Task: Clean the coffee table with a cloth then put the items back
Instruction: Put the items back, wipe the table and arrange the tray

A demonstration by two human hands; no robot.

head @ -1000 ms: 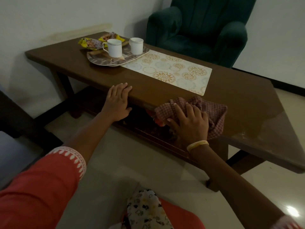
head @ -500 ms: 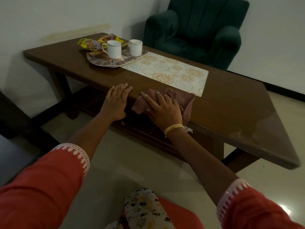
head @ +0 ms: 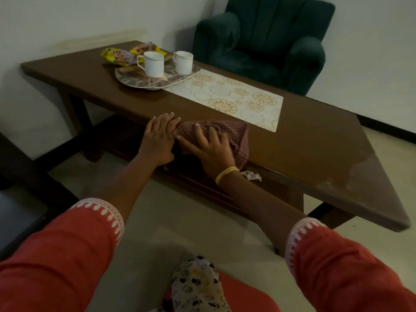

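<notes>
**Cloth under my right hand at the near edge of the tabletop**

I have my right hand flat on the checked cloth, fingers straight and spread, pressing it onto the brown tabletop right at the near edge. The cloth is bunched, and part of it hangs over the edge beside my wrist. My left hand rests just beside it on the same edge, fingers straight and held together, their tips touching the cloth's left end.

Behind the cloth lies a patterned mat, its near corner close to the cloth but apart from it. At the mat's far end sits an oval tray, overlapping the mat slightly. In the tray stand two white cups, upright and apart; I cannot tell whether anything is in them. Something brown and stick-like also lies in the tray by the left cup. Two yellow snack packets lie behind the tray, against its far rim.

A green armchair stands beyond the tabletop.
</notes>
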